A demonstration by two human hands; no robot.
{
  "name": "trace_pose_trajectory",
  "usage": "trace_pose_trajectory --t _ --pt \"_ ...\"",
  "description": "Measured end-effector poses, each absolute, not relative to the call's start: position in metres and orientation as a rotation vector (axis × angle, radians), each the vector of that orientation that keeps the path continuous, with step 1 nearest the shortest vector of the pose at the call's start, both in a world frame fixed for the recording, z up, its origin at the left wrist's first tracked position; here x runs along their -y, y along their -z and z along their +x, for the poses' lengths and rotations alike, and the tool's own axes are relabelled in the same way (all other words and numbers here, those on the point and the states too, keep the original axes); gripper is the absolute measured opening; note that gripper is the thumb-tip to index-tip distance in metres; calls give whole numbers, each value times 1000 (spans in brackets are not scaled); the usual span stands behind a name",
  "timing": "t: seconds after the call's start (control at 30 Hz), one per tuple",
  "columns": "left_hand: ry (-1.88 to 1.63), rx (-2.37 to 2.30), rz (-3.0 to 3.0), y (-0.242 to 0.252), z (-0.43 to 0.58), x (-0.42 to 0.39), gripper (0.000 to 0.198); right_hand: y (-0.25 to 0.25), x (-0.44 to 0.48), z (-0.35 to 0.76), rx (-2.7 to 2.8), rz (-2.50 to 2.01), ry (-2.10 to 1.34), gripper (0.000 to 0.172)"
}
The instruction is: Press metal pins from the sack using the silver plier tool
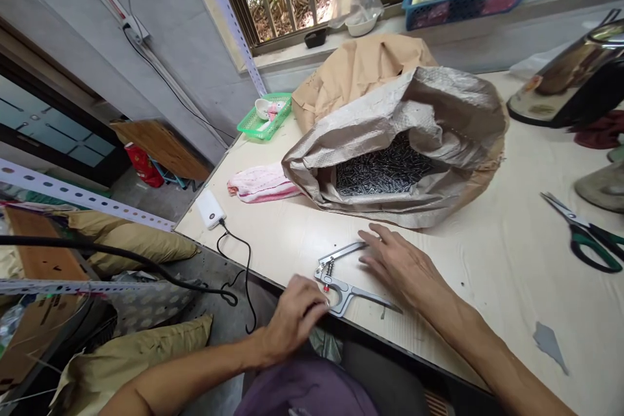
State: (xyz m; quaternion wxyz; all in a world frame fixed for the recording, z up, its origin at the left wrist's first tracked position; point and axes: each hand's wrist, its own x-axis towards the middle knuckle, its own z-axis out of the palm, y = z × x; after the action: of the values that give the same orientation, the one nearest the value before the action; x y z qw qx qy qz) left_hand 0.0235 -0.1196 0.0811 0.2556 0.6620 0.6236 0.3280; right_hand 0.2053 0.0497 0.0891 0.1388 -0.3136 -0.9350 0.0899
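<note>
A silver hand tool (344,294) with two long handles, a spring and a small red part lies on the pale table (273,234) near its front edge. My left hand (296,315) is at the table edge by the tool's left end, fingers curled; what they hold, if anything, is hidden. My right hand (397,263) is over the table beside the upper handle's end, its fingers spread and nothing in them. Beyond the hands, an open sack (453,104) lies on its side, with many small dark metal pieces (385,169) inside.
Green-handled scissors (580,234) and a grey scrap (550,346) lie on the right. A kettle (560,78) stands at the back right. On the left are a white device (209,208) with a black cable, a pink-striped cloth (266,183) and a green basket (253,125).
</note>
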Motion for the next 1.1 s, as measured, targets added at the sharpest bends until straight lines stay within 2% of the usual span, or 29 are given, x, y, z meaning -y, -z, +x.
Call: trace_pose_trajectory --t 0.1,0.27,0.57,0.83,1.1 --pt "-696 -1800 1407 -90 12 101 17 -86 -24 219 2675 -762 -308 25" --pt "-448 -1704 1010 -87 2 81 21 -71 5 226 2645 -736 -325 21" --pt "-407 -1531 938 -72 -10 78 41 -70 14 222 2578 -795 -340 21" --pt "-196 -1464 774 -83 -14 58 43 -67 16 225 2567 -761 -361 28" --pt "-243 -1486 529 -82 -8 61 50 -69 19 224 2555 -738 -348 31"
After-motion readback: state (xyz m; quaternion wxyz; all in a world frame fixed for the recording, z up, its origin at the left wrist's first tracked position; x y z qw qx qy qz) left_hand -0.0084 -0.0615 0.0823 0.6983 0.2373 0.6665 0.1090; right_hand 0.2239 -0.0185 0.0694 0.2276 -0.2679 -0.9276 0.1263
